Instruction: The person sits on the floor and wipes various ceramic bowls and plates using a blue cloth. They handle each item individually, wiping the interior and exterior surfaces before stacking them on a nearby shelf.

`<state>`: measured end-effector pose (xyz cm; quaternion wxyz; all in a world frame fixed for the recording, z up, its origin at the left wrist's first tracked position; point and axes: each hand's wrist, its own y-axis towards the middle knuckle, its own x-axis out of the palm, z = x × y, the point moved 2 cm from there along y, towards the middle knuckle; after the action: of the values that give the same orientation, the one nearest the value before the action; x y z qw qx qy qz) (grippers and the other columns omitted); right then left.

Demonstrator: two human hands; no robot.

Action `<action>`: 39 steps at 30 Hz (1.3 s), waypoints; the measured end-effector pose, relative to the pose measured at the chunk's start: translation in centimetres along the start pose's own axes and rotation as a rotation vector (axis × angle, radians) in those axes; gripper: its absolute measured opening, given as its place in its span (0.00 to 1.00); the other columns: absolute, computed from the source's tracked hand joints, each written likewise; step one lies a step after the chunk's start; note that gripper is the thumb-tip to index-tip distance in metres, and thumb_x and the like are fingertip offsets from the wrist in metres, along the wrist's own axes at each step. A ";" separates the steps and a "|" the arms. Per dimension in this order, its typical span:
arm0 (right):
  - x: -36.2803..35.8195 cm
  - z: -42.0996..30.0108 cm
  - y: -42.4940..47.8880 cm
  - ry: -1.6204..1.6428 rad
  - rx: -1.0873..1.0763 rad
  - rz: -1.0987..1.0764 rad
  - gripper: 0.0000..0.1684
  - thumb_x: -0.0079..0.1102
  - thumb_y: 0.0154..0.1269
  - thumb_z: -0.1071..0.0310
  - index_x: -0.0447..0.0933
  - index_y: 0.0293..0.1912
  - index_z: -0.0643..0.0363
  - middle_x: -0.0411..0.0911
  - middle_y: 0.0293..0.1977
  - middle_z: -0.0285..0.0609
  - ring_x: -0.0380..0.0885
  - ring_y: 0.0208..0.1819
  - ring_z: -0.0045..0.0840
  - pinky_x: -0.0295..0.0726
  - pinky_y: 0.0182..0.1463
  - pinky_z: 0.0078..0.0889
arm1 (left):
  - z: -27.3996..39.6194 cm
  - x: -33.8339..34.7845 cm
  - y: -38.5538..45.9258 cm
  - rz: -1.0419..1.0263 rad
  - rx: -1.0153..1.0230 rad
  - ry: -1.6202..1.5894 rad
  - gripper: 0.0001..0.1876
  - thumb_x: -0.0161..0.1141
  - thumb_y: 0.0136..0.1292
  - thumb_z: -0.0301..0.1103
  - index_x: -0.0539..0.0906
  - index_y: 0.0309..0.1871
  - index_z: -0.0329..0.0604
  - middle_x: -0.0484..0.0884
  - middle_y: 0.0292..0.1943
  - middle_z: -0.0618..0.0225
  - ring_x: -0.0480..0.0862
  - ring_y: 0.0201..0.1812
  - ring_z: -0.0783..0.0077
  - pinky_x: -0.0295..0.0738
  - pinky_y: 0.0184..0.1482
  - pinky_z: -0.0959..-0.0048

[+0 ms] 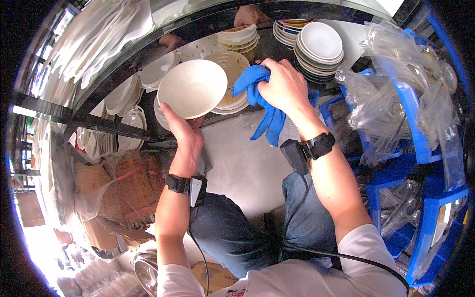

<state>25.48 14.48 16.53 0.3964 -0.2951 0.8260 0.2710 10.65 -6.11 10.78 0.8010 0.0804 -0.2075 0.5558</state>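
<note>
My left hand (pixel 183 128) grips the lower rim of a cream-coloured bowl (pixel 193 89), tilted with its inside towards me; the fingers are partly hidden behind it. To its right my right hand (pixel 284 83) is closed around a bunched blue cloth (pixel 256 87), whose ends hang down. The cloth and bowl are apart. Behind them on the dark shelf lies a beige plate with a ringed surface (pixel 235 67), and patterned bowls (pixel 237 39) are stacked further back. A stack of plates and bowls topped by a white bowl (pixel 321 41) stands beyond my right hand.
Blue plastic bins (pixel 415 122) with clear plastic bags (pixel 382 107) stand at the right. More white dishes (pixel 131 124) sit on the shelf at the left, behind a dark metal frame bar (pixel 111 126). Below are strapped cardboard boxes (pixel 130 185). Black cables run from both wrist devices.
</note>
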 end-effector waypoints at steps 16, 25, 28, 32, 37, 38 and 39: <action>1.4 -1.8 -0.7 0.197 -0.027 -0.198 0.32 0.65 0.60 0.59 0.78 0.64 0.57 0.84 0.53 0.57 0.84 0.57 0.51 0.81 0.63 0.49 | -1.2 0.9 -0.6 0.086 -0.102 0.037 0.34 0.36 0.82 0.69 0.70 0.76 0.57 0.84 0.62 0.73 0.87 0.49 0.73 0.76 0.33 0.72; 2.1 -2.2 -1.2 0.073 -0.053 -0.430 0.30 0.64 0.56 0.63 0.82 0.60 0.53 0.87 0.52 0.52 0.86 0.55 0.49 0.84 0.61 0.49 | -0.9 0.1 0.0 0.048 -0.029 -0.003 0.36 0.31 0.82 0.67 0.61 0.83 0.57 0.72 0.76 0.61 0.77 0.73 0.51 0.81 0.66 0.43; 1.9 -2.5 -1.7 0.063 -0.074 -0.418 0.32 0.65 0.55 0.63 0.82 0.62 0.52 0.87 0.52 0.53 0.86 0.55 0.47 0.84 0.60 0.49 | -1.1 0.1 -0.1 0.049 -0.053 -0.004 0.35 0.31 0.83 0.66 0.61 0.83 0.57 0.72 0.75 0.61 0.77 0.72 0.51 0.81 0.66 0.43; 1.9 -2.8 -1.8 0.066 -0.089 -0.442 0.33 0.65 0.55 0.64 0.81 0.63 0.52 0.86 0.51 0.54 0.86 0.55 0.48 0.85 0.60 0.48 | -1.5 0.5 -0.4 0.052 -0.094 0.004 0.35 0.32 0.83 0.64 0.60 0.83 0.57 0.73 0.75 0.62 0.78 0.71 0.53 0.83 0.64 0.44; 2.1 -2.6 -1.9 0.060 -0.118 -0.431 0.34 0.64 0.55 0.64 0.80 0.64 0.53 0.86 0.51 0.54 0.86 0.55 0.48 0.85 0.60 0.48 | -1.2 0.7 -0.7 0.072 -0.130 0.019 0.34 0.33 0.84 0.63 0.61 0.82 0.54 0.74 0.74 0.61 0.80 0.69 0.55 0.85 0.60 0.49; 2.1 -2.7 -1.9 0.062 -0.121 -0.430 0.34 0.64 0.55 0.64 0.80 0.64 0.53 0.86 0.51 0.54 0.86 0.55 0.48 0.85 0.60 0.48 | -1.2 0.8 -0.8 0.079 -0.137 0.013 0.34 0.32 0.84 0.62 0.62 0.81 0.53 0.75 0.73 0.61 0.82 0.67 0.56 0.86 0.58 0.52; 2.1 -2.7 -1.9 0.065 -0.124 -0.418 0.34 0.64 0.55 0.64 0.80 0.64 0.53 0.86 0.51 0.54 0.86 0.55 0.48 0.85 0.60 0.49 | -1.1 1.0 -0.9 0.085 -0.143 0.008 0.34 0.32 0.85 0.62 0.63 0.81 0.51 0.76 0.72 0.61 0.83 0.66 0.57 0.86 0.56 0.54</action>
<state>24.44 10.77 15.86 0.3981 -0.4924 0.7410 0.2235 12.08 -5.22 10.29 0.7811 0.0120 -0.2467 0.5735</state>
